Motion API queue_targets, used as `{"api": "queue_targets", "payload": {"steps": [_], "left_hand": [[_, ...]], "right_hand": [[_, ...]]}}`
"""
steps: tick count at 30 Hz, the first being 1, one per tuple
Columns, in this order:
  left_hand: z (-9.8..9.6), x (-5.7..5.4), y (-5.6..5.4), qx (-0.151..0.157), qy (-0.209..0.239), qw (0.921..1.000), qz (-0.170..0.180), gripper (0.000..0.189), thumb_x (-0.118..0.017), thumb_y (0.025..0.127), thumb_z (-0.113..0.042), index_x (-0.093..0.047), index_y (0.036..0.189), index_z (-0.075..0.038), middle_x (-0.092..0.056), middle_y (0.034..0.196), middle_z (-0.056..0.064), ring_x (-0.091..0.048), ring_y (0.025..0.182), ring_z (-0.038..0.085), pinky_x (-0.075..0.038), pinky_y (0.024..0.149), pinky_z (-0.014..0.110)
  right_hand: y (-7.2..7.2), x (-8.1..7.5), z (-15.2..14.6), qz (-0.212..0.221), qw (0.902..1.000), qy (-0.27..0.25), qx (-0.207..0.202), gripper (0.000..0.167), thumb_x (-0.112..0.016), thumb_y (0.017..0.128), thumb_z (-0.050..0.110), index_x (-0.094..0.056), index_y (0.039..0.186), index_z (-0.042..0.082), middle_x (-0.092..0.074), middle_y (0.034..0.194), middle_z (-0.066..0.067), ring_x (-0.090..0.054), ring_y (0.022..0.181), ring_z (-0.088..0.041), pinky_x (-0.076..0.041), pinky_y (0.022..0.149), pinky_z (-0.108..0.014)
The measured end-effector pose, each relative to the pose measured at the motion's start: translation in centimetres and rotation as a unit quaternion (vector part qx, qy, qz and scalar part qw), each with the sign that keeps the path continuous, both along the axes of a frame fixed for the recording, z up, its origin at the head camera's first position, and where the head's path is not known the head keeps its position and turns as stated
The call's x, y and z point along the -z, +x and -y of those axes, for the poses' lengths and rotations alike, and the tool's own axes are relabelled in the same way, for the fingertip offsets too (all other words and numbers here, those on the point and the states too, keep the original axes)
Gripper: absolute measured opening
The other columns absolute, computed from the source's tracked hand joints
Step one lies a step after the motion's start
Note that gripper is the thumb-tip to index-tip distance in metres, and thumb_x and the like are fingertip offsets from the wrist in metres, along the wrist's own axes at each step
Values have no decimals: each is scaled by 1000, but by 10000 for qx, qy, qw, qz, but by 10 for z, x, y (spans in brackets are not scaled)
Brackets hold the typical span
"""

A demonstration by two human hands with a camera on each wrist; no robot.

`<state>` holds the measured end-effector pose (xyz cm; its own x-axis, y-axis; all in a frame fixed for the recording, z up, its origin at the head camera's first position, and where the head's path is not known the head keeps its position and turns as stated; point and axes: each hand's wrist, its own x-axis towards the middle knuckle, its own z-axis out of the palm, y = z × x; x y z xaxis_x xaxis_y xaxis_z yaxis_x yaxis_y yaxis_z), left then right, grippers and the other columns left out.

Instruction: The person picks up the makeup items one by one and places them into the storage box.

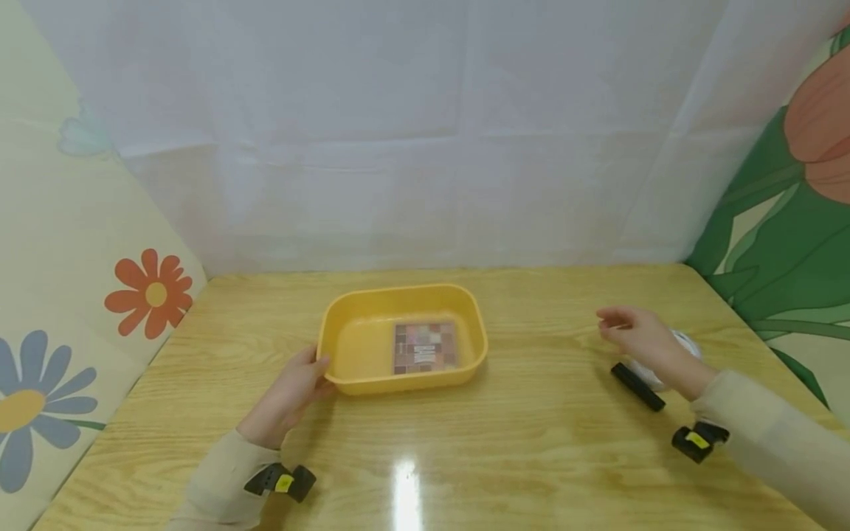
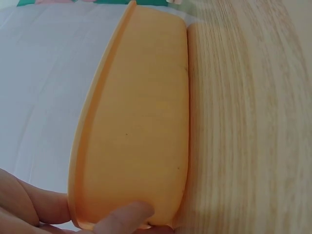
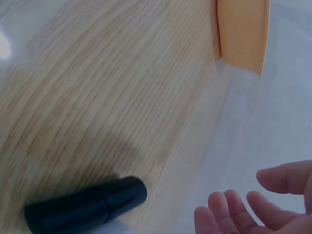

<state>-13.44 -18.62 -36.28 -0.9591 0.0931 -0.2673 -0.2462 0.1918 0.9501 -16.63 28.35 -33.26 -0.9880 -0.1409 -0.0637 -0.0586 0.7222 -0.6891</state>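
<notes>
A yellow plastic basin [image 1: 358, 385] stands on the wooden table, and inside it on the right lies a flat palette with a grid of coloured squares [image 1: 425, 346]. My left hand [image 1: 292, 394] grips the basin's left end, thumb at the rim; in the left wrist view its fingers [image 2: 124, 218] press the outer wall. On the right my right hand [image 1: 640, 339] hovers above the table with relaxed, slightly bent fingers and nothing between them. Below it lies a black cylindrical tube [image 1: 637, 386]. Beside the tube, a white round item [image 1: 687, 343] is partly hidden by that hand.
The wooden table [image 1: 531, 457] ends at a white cloth backdrop [image 1: 412, 199]. Flower-printed panels flank it, left [image 1: 60, 295] and right [image 1: 797, 258]. Each wrist carries a black strapped camera.
</notes>
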Motion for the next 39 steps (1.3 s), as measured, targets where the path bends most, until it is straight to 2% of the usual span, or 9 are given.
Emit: {"api": "queue_targets", "payload": {"steps": [6,13,23,31,39], "left_hand": [[0,-1,1,-40,56,10000,23,47,-24,105,-2,-12,146,17,-31,144,37,-38,130,46,-37,104,55],[-1,-1,0,-53,32,10000,36,47,-24,105,-2,-12,146,17,-31,143,37,-38,130,46,-37,104,55],[-1,0,2,-49,85,10000,2,47,-24,105,-2,-13,146,17,-31,143,37,-38,130,46,-37,104,55],[-1,-1,2,-19,113,9999,-5,47,-23,105,-2,-12,145,18,-31,143,38,-38,130,47,-36,105,55],[-1,-1,1,43,128,9999,-6,47,-24,105,-3,-12,146,18,-30,144,37,-36,131,47,-37,104,54]], "right_hand": [[-4,2,-14,-179,9992,353,9,43,-52,98,2,-40,131,-22,-51,119,-40,-51,106,-51,-50,81,-54],[-5,7,-25,-408,9982,429,88,40,-54,95,-2,-42,126,-24,-52,116,-42,-52,102,-52,-52,77,-51],[-2,12,-31,-885,9931,738,215,36,-56,90,-3,-49,119,-23,-55,109,-40,-56,94,-52,-51,76,-55],[0,10,-36,-626,9936,860,383,41,-52,93,0,-45,127,-21,-49,120,-42,-53,99,-53,-51,75,-55],[-3,13,-50,-566,9898,1267,328,45,-53,94,4,-41,127,-23,-41,123,-47,-45,104,-61,-45,80,-63]]}}
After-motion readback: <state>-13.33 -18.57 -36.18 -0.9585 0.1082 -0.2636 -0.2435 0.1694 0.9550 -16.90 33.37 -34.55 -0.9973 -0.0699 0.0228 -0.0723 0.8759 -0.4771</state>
